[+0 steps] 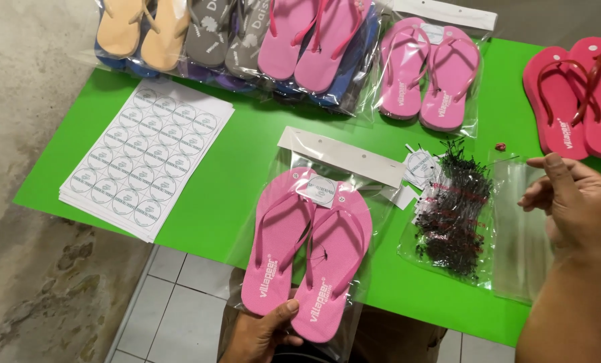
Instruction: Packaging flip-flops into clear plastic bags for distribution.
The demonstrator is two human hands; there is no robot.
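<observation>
while the left hand [263, 333] grips the heel end of a bagged pair of pink flip-flops [305, 252], thumb pressed on top, the pair juts over the near edge of the green worktop [246, 141]. the right hand [572, 202] hovers half open over a stack of clear bags [519, 228], fingers loosely curled, holding nothing that shows. between them lies a packet of black tag pins [455, 215]. sticker sheets [146, 158] sit far left; more bagged flip-flops [246, 40] and a loose red pair [576, 97] line the far edge.
</observation>
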